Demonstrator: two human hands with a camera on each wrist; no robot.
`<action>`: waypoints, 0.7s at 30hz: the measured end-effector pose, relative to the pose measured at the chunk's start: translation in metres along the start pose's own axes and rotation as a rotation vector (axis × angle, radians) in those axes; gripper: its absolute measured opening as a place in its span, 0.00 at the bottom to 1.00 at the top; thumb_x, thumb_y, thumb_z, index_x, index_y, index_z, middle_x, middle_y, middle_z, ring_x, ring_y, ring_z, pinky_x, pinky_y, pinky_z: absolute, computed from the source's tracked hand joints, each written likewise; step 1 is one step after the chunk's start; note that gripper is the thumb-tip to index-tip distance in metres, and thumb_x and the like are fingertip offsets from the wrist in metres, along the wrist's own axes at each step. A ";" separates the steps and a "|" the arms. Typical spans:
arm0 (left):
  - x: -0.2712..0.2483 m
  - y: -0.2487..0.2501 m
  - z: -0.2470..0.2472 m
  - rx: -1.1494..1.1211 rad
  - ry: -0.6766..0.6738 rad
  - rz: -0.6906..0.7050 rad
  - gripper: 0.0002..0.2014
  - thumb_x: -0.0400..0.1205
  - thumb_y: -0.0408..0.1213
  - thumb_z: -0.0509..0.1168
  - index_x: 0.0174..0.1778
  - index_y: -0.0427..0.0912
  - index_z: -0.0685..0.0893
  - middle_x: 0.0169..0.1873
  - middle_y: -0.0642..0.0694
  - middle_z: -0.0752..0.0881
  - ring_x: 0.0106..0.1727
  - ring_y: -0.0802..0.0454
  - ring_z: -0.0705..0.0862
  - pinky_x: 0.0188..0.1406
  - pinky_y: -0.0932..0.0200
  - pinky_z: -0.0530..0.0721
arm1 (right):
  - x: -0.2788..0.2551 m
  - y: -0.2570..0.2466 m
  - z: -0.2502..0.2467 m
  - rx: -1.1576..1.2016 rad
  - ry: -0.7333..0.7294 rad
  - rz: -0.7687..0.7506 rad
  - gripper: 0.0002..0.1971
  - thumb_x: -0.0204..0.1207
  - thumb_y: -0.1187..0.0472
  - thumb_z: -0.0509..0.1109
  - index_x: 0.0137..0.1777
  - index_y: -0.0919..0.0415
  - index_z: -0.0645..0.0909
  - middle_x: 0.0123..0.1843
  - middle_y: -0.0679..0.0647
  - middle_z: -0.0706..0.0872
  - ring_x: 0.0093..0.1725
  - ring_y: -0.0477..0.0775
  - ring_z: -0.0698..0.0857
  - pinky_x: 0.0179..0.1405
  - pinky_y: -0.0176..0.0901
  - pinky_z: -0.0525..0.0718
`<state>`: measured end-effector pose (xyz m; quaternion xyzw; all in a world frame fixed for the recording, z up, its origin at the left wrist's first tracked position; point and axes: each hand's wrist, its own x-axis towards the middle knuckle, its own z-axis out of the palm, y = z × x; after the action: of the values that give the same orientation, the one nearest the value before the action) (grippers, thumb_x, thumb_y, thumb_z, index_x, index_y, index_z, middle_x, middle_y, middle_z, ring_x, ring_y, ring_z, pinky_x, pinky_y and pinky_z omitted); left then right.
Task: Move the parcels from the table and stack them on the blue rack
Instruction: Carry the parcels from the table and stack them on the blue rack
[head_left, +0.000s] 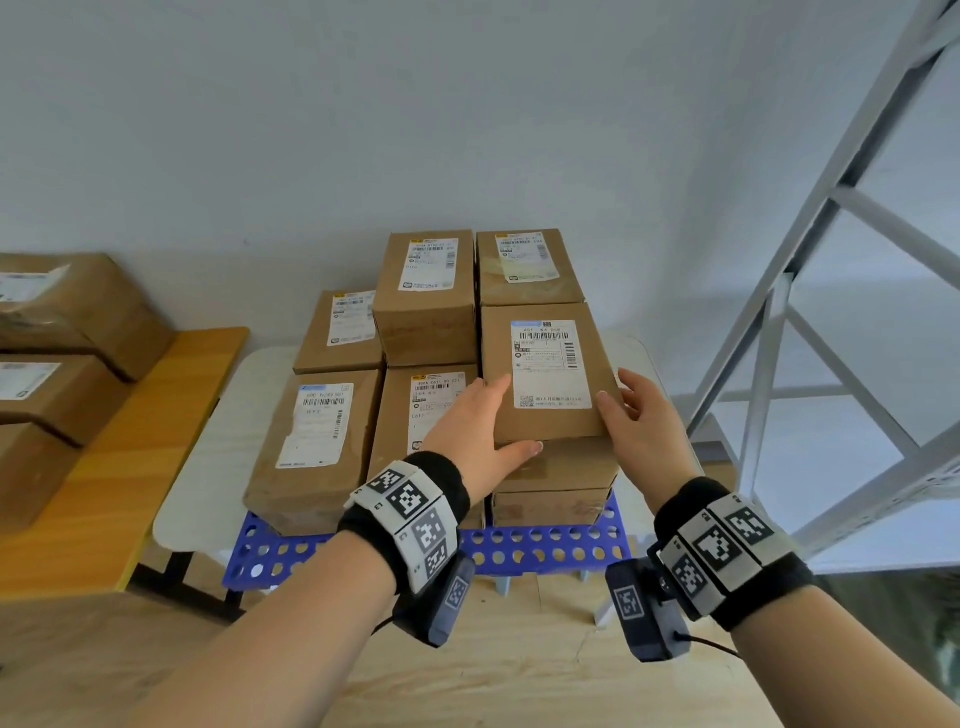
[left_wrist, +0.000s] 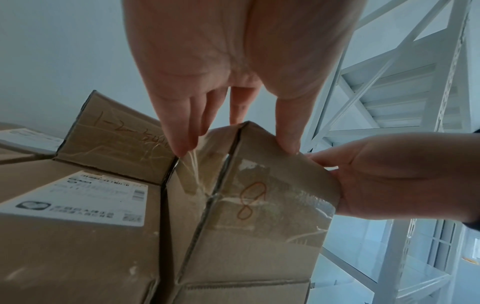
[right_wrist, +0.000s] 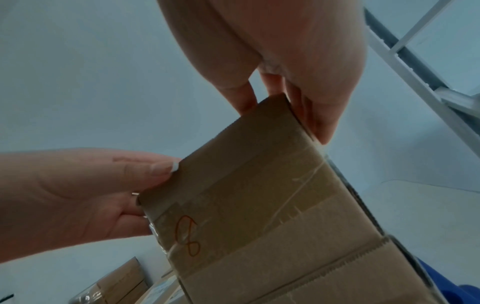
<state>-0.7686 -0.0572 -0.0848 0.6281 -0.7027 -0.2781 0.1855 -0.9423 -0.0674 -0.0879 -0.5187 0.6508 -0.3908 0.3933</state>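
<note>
Nearest are two bare forearms, each wrapped in a black cuff set with white square-patterned tiles. The left hand (head_left: 470, 431) clasps the near left corner of the top parcel (head_left: 545, 379), thumb curled along its near edge and fingers laid against its left side; the right hand (head_left: 641, 421) clasps the near right corner the same way, thumb on the lid and fingers down the right side. That parcel is a plain brown cardboard box, sharp-edged and oblong, with a white barcoded shipping label on its lid; the wrist views show glossy clear tape across its near end and a figure 8 scrawled there in orange. It sits on top of another carton at the near right of the stack on the blue rack (head_left: 524, 551), a plastic platform pierced with rows of round holes. To its left lie two lower labelled parcels, the leftmost with crinkled tape, and behind them three more. Beyond and beneath the rack is a pale white tabletop (head_left: 208, 467). At the far left, further cartons rest on an orange wood-grain tabletop (head_left: 156, 431). On the right stands a white metal shelf frame (head_left: 810, 260) with diagonal braces.
</note>
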 end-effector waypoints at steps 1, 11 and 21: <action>0.000 0.001 0.000 0.018 0.001 -0.008 0.40 0.77 0.52 0.67 0.81 0.51 0.53 0.80 0.46 0.59 0.80 0.49 0.59 0.78 0.50 0.62 | -0.001 -0.001 0.000 -0.013 0.003 -0.024 0.25 0.83 0.56 0.61 0.79 0.55 0.63 0.72 0.52 0.76 0.67 0.51 0.77 0.63 0.44 0.78; 0.005 0.005 -0.007 0.085 -0.018 0.006 0.38 0.79 0.53 0.65 0.82 0.50 0.54 0.82 0.45 0.53 0.82 0.49 0.53 0.78 0.53 0.55 | -0.004 -0.007 0.004 -0.216 -0.010 -0.144 0.22 0.82 0.60 0.62 0.76 0.58 0.69 0.72 0.53 0.77 0.69 0.52 0.76 0.65 0.41 0.74; 0.004 0.006 -0.008 0.216 0.015 0.079 0.36 0.80 0.54 0.62 0.81 0.48 0.56 0.82 0.47 0.52 0.82 0.51 0.51 0.78 0.55 0.52 | 0.001 -0.005 0.007 -0.302 -0.024 -0.169 0.23 0.83 0.58 0.62 0.78 0.58 0.68 0.81 0.52 0.65 0.77 0.53 0.67 0.73 0.41 0.66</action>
<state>-0.7691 -0.0617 -0.0749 0.6182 -0.7515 -0.1884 0.1329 -0.9343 -0.0704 -0.0863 -0.6295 0.6514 -0.3139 0.2844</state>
